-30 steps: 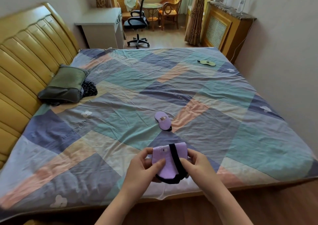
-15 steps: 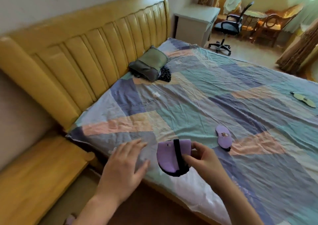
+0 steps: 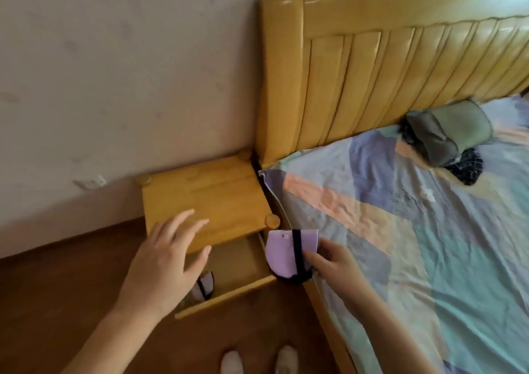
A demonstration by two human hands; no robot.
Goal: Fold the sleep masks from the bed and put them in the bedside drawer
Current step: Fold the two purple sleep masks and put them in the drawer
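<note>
One folded purple sleep mask (image 3: 287, 252) pinched in my right hand (image 3: 333, 265), just right of the open bedside drawer (image 3: 239, 267). Left hand (image 3: 169, 262) hovers over the drawer, fingers (image 3: 186, 224) spread wide, empty. I'd keep the fold pinched, lower it beside the mask in the drawer (image 3: 204, 285). Patchwork bed (image 3: 415, 230) right; yellow headboard (image 3: 400, 73) far, wood floor (image 3: 57, 302) near.
</note>
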